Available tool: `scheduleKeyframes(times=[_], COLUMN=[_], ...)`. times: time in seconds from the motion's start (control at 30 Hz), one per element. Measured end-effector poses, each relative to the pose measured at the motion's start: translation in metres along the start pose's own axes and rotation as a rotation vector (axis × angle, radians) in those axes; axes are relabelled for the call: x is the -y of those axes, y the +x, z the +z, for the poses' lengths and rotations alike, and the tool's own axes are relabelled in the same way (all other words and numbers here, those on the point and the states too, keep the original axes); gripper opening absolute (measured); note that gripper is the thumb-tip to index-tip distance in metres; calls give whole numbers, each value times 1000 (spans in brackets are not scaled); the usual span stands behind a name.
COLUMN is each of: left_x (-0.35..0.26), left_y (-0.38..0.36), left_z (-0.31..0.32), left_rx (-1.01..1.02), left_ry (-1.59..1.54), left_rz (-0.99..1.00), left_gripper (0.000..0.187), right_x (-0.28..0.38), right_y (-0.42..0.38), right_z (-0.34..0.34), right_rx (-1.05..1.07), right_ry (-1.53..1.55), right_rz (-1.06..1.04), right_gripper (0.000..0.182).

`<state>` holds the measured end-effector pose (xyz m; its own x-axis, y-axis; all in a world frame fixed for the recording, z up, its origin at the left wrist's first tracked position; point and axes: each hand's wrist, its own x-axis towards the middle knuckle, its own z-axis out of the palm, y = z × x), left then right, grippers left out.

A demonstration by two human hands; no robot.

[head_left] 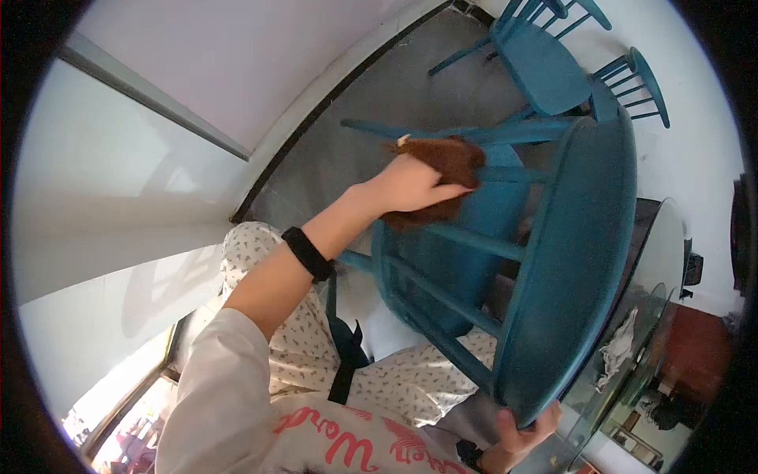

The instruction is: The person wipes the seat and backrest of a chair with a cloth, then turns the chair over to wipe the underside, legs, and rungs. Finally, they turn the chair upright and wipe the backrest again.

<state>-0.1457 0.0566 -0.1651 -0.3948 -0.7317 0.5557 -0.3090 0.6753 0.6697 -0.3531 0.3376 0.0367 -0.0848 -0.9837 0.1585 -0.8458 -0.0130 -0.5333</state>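
A teal wooden chair with a spindle back is tilted in front of me, its curved top rail toward the right. My left hand, a black band on its wrist, is closed on a brown cloth. The cloth lies against the chair's back spindles, above the seat. Lower down, my right hand is wrapped round the near end of the top rail. Part of that hand is hidden behind the rail.
More teal chairs stand by the wall at the upper right. A glass-topped table with a white crumpled cloth is at the right. White wall panels rise on the left, above a grey floor.
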Motion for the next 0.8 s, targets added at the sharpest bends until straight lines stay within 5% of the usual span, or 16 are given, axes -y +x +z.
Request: scheduleKeyframes(times=[0.07,0.23,0.33,0.4,0.5,0.63,0.7,0.8], left_x=[11,19,-5,-29,-53,-81,-95,-98], left_y=[-20,-33,-47,-62,-105,-146,-137,-136], left_z=[-16,-18,-24,-26,-15,-1,-5,-5], left_rx=[255,327,132,-184,-298,-185,-103,-123], left_ry=[-137,-100,-107,-135,-95,-69,-153,-76], left_rz=[-221,-394,-495,-675,-704,-734,-898,-713], left_gripper=[31,30,32,32,32,33,34,34], right_x=[0,11,14,18,17,21,19,15], right_y=[1,-3,-2,3,7,15,20,26], right_z=[0,-3,5,9,7,13,11,4], right_rx=[-8,69,27,18,111,-40,-35,75], right_ry=[35,-73,-79,-15,-20,-30,-35,74], right_rz=[36,31,-27,-60,-13,-24,-86,-38], right_gripper=[40,38,39,41,45,28,26,20])
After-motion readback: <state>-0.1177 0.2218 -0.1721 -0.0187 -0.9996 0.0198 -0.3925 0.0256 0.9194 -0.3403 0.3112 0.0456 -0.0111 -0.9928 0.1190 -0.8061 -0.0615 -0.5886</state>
